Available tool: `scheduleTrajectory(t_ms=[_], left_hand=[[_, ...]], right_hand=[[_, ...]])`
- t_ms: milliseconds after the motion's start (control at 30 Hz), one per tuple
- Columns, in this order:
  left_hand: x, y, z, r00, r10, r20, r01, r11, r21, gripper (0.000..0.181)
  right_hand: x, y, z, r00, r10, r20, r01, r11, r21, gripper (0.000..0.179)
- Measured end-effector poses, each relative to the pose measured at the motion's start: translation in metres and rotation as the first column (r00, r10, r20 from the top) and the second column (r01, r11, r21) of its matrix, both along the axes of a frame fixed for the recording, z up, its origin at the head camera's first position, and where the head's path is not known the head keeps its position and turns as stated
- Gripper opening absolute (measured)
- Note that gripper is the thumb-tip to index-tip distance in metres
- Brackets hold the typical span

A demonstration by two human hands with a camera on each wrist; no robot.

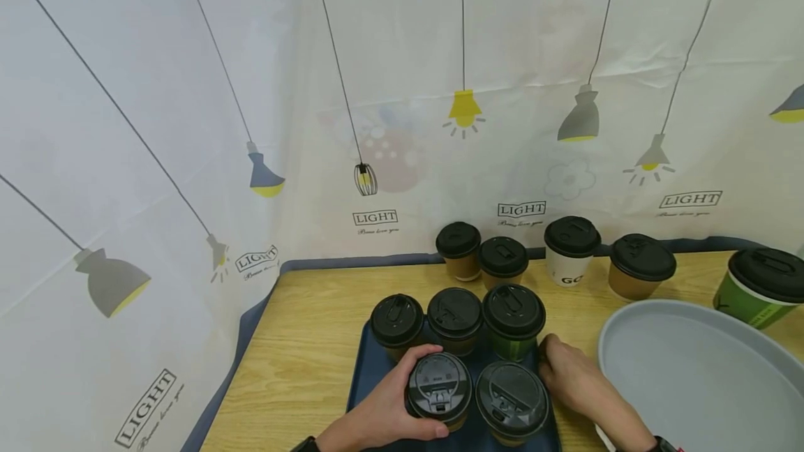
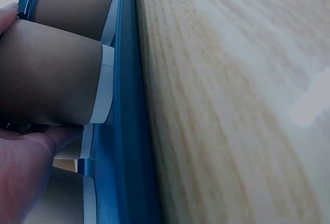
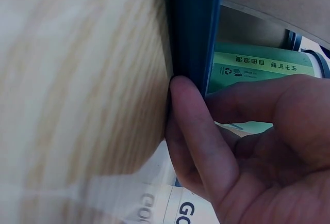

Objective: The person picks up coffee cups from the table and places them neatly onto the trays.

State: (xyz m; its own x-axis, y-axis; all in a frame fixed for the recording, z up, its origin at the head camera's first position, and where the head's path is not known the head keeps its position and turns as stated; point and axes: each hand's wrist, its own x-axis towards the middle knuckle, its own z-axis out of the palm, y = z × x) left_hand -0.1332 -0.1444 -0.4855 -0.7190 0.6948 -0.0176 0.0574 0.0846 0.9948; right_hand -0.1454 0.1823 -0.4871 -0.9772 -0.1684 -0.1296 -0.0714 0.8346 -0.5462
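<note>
My left hand (image 1: 388, 403) grips a brown paper cup (image 2: 49, 74) by its sides, thumb and fingers around it just under the black lid (image 1: 440, 386). That cup stands on a dark blue tray (image 1: 360, 377). To its right is another lidded cup (image 1: 511, 400). Behind them on the tray, two brown cups and a green cup (image 1: 515, 316) form a row. At the tray's right side, my right hand (image 1: 578, 375) pinches the raised edge (image 3: 193, 33), with fingertips reaching under it and the thumb on the inner side.
A large grey round tray (image 1: 697, 375) lies to the right. Along the back wall stand several lidded cups, among them a white cup (image 1: 568, 267) and, far right, a green-sided cup (image 1: 750, 298). A printed cloth (image 1: 408, 89) hangs behind the wooden table (image 1: 295, 340).
</note>
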Motion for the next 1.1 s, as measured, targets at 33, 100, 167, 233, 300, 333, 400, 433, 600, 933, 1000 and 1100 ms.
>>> scheduleTrajectory(t_ms=[33,100,167,233,300,333,400,433,600,933,1000,1100], left_hand=[[0.0,0.001,0.0,1.0,-0.003,0.007,0.003,1.0,0.006,0.09],[-0.001,0.002,-0.002,1.0,-0.012,0.023,0.012,1.0,0.024,0.09],[-0.002,0.003,-0.003,0.999,-0.021,0.038,0.019,0.999,0.038,0.089],[-0.003,0.004,-0.004,0.999,-0.026,0.047,0.024,0.999,0.049,0.089],[-0.004,0.006,-0.004,0.998,-0.025,0.052,0.022,0.999,0.047,0.089],[-0.004,0.006,-0.005,0.998,-0.023,0.053,0.021,0.999,0.044,0.089],[-0.005,0.006,-0.005,0.999,-0.016,0.05,0.015,0.999,0.033,0.09],[-0.005,0.007,-0.005,0.999,-0.009,0.043,0.008,1.0,0.021,0.09],[-0.004,0.006,-0.006,0.999,0.024,-0.045,-0.026,0.999,-0.036,0.099],[0.001,-0.023,0.002,0.803,0.466,-0.373,-0.458,0.882,0.116,0.031],[-0.008,-0.033,0.005,0.7,0.578,-0.42,-0.615,0.787,0.059,0.025],[-0.025,-0.044,0.005,0.674,0.612,-0.415,-0.707,0.697,-0.121,0.032]], right_hand=[[0.0,0.0,0.0,1.0,-0.001,0.003,0.001,1.0,0.0,0.005],[-0.001,0.001,0.0,1.0,-0.003,0.009,0.003,1.0,0.0,0.005],[-0.001,0.001,0.0,1.0,-0.005,0.017,0.005,1.0,-0.002,0.005],[-0.002,0.002,0.0,1.0,-0.006,0.018,0.007,1.0,-0.001,0.005],[-0.003,0.002,0.0,1.0,-0.008,0.017,0.008,1.0,0.001,0.005],[-0.003,0.002,0.0,1.0,-0.009,0.018,0.009,1.0,0.001,0.005],[-0.004,0.002,0.0,1.0,-0.01,0.017,0.01,1.0,0.002,0.005],[-0.004,0.002,0.0,1.0,-0.01,0.019,0.01,1.0,0.002,0.005],[-0.006,0.004,-0.001,0.999,-0.015,0.032,0.015,1.0,0.001,0.005],[-0.009,0.007,-0.002,1.0,-0.027,-0.005,0.027,0.999,-0.033,0.006],[-0.01,0.007,-0.001,0.999,-0.028,-0.021,0.028,0.999,-0.024,0.006],[-0.011,0.009,0.0,0.999,-0.023,-0.029,0.023,1.0,0.009,0.005]])
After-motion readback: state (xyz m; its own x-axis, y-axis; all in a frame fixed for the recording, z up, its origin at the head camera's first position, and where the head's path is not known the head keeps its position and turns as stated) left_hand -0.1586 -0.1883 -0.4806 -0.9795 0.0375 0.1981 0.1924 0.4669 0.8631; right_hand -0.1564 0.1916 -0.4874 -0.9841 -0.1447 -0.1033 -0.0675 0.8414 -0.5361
